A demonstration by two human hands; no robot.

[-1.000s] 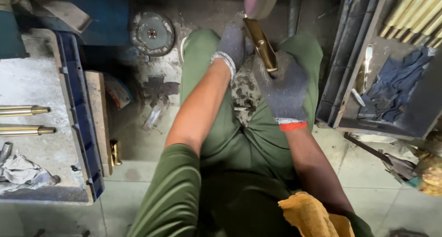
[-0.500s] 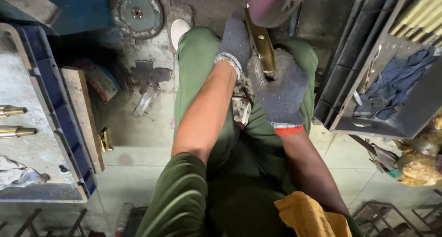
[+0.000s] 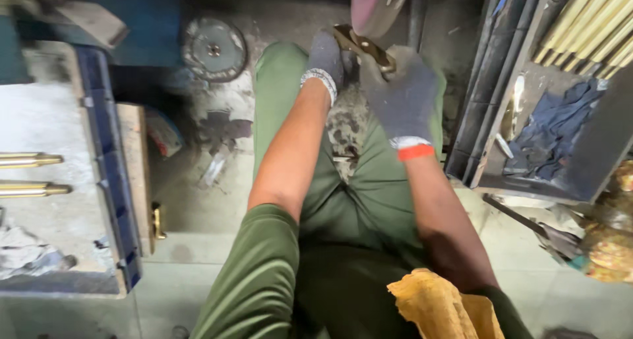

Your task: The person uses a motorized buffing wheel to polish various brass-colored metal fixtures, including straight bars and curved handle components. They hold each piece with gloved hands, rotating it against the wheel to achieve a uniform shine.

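Note:
Both my hands wear grey knit gloves and grip one brass piece (image 3: 364,46), a short golden bar, above my knees. My left hand (image 3: 324,57) holds its far end. My right hand (image 3: 399,94), its glove cuffed in orange, wraps the near end. The bar's top touches a pinkish buffing wheel (image 3: 371,6) at the upper edge of the view. I sit in green clothes, legs apart.
A blue-edged tray (image 3: 99,141) at left carries two brass rods (image 3: 30,174) and a rag. A round grey disc (image 3: 213,49) lies on the dirty floor. At right, a dark bin (image 3: 527,141) holds blue cloth and brass rods (image 3: 587,29). A yellow cloth (image 3: 438,306) rests on my lap.
The brass piece has tilted from nearly upright to slanting left under the wheel, and my hands have shifted with it. The view has moved a little.

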